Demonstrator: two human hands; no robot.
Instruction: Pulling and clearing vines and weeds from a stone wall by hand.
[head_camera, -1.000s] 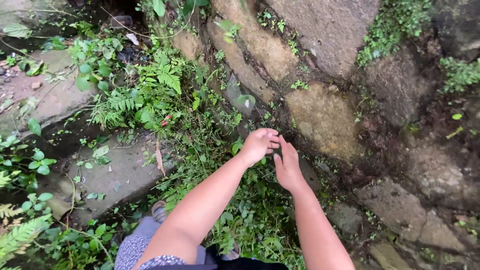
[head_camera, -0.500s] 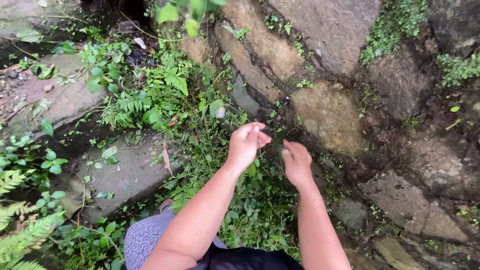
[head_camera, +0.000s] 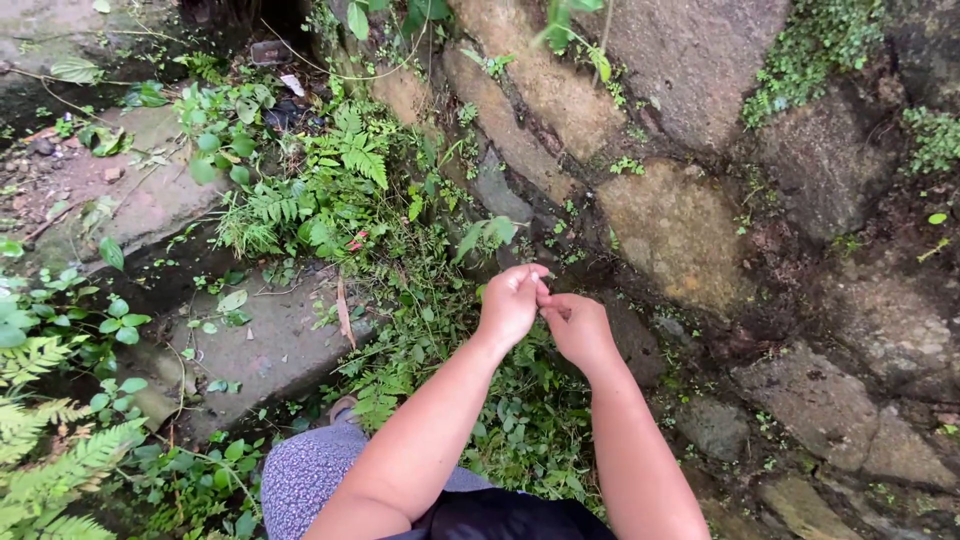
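My left hand is closed, its fingertips pinching a thin weed stem that rises up-left to a few green leaves. My right hand is curled beside it, and its fingertips meet the left fingertips at the stem's lower end. Both hands hover above low weeds at the foot of a rough stone wall. What lies between the pinched fingers is too small to make out.
Ferns and leafy plants grow thick to the left. Cracked concrete slabs lie beside them. My patterned clothing and a sandalled foot show at the bottom. Moss and small plants fill the wall joints.
My hands were a little apart half a second ago and have come together, fingertips touching. The leaves on the stem have swung from the left back to the right.
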